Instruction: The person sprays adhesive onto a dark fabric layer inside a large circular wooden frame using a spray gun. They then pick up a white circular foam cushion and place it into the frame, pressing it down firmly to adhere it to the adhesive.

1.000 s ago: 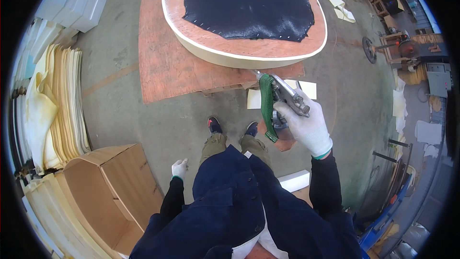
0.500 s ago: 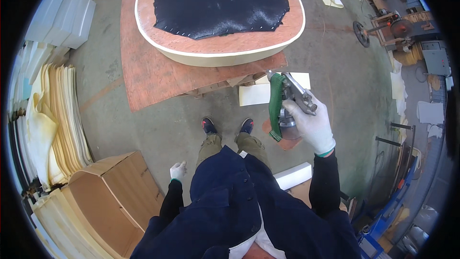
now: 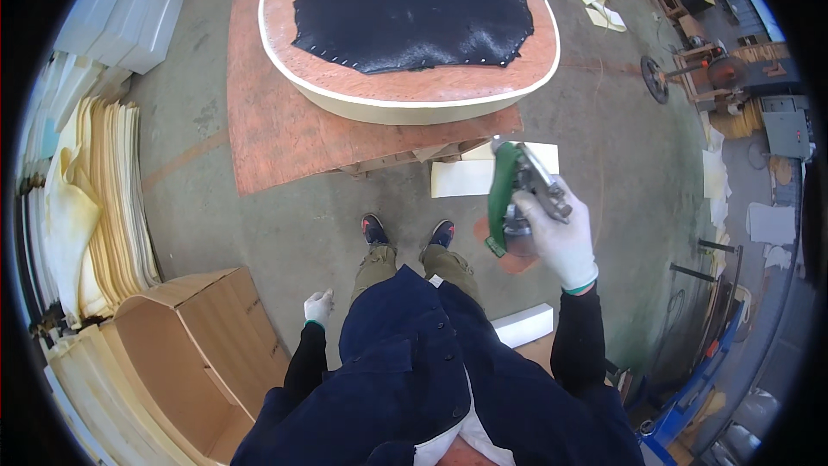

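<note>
Even, fairly bright light fills the frame, with soft shadows. Pale glare flecks the black sheet at upper centre. The handheld tool right of centre is slightly blurred; straight edges bow toward a dark, blue-fringed rim.

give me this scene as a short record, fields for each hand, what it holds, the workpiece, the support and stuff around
right hand: white-gloved right hand, gripping the tool
tool: what looks like a metal spray gun with a green mesh strip along it
left hand: white-gloved left hand, low beside the thigh, nothing visible in it
workpiece: rounded wooden panel with a pale rim, black sheet lying over its middle
support: reddish plywood tabletop
around, at left: open cardboard box, upright pale foam sheets
</note>
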The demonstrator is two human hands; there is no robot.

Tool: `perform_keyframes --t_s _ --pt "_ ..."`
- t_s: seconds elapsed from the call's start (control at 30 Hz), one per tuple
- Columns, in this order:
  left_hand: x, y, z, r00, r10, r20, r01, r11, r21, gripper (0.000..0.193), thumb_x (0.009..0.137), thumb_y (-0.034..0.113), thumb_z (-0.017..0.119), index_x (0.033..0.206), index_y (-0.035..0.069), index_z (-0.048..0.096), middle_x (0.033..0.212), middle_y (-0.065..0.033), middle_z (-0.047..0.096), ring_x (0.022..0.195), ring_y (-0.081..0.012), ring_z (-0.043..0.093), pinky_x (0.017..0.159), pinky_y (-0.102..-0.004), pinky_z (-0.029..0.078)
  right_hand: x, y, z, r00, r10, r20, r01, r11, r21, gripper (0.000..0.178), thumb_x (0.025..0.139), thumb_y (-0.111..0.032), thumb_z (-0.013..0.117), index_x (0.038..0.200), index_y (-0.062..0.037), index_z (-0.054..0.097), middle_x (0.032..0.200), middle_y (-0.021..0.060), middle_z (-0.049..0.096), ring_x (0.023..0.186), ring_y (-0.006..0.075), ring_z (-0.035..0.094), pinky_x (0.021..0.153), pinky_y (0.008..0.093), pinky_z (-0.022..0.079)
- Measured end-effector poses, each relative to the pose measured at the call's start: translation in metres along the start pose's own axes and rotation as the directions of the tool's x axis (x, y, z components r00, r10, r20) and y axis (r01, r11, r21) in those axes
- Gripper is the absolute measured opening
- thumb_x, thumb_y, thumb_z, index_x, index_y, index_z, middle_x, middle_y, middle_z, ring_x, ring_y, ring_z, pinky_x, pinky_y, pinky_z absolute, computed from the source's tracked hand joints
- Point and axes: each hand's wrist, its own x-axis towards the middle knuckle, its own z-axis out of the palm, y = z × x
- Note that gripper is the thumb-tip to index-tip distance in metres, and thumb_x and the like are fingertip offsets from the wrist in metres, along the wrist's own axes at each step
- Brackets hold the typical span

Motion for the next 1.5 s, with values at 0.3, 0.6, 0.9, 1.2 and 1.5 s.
perform_keyframes --t_s 0.3,0.6,0.9,1.2,1.5 --pt "-0.013 -0.001 -0.012 0.999 -0.015 -0.030 0.011 0.995 -0.103 0.027 0.091 0.025 0.072 0.078 0.003 0.066 0.066 -0.0039 0.061 0.056 -0.0134 0.057 0.052 -0.0298 0.046 0.020 -0.042 0.067 0.953 -0.145 0.265 0.171 0.982 -0.077 0.027 0.090 -0.014 0.073 0.112 -0.0009 0.067 0.088 0.0083 0.071 0.078 0.0106 0.064 0.073 0.0283 0.051" --pt "-0.010 -0.009 -0.022 0.996 -0.059 -0.062 0.052 0.993 -0.109 0.028 0.090 0.026 0.072 0.079 0.001 0.068 0.067 -0.0055 0.063 0.058 -0.0140 0.059 0.055 -0.0303 0.049 0.054 -0.082 0.115 0.920 -0.243 0.307 0.290 0.950 -0.116 0.024 0.091 -0.019 0.072 0.109 -0.0049 0.067 0.083 0.0105 0.072 0.073 0.0152 0.068 0.070 0.0292 0.051" --pt "0.020 -0.004 -0.027 0.999 -0.019 -0.043 0.014 0.994 -0.109 0.031 0.090 0.027 0.071 0.078 -0.001 0.067 0.067 -0.0075 0.063 0.058 -0.0155 0.060 0.055 -0.0319 0.049 0.097 -0.128 0.147 0.926 -0.294 0.236 0.278 0.955 0.100 0.020 0.092 -0.012 0.071 0.107 0.0007 0.066 0.080 0.0033 0.068 0.072 0.0068 0.062 0.067 0.0266 0.051" --pt "0.035 0.018 -0.033 1.000 -0.005 -0.020 0.003 0.992 -0.129 0.030 0.090 0.026 0.071 0.075 0.000 0.066 0.064 -0.0082 0.063 0.055 -0.0163 0.060 0.052 -0.0322 0.049 0.123 -0.173 0.148 0.973 -0.153 0.170 0.144 0.987 0.067 0.024 0.093 -0.006 0.067 0.116 0.0009 0.067 0.094 0.0018 0.070 0.081 0.0050 0.061 0.075 0.0238 0.051" --pt "0.056 0.035 -0.035 1.000 -0.022 0.012 0.023 0.991 -0.135 0.029 0.091 0.025 0.070 0.075 0.001 0.066 0.065 -0.0085 0.063 0.054 -0.0165 0.060 0.051 -0.0323 0.050 0.154 -0.194 0.162 0.932 -0.306 0.193 0.302 0.952 0.049 0.031 0.096 -0.012 0.067 0.125 0.0010 0.065 0.100 0.0009 0.070 0.086 0.0061 0.062 0.077 0.0258 0.051"
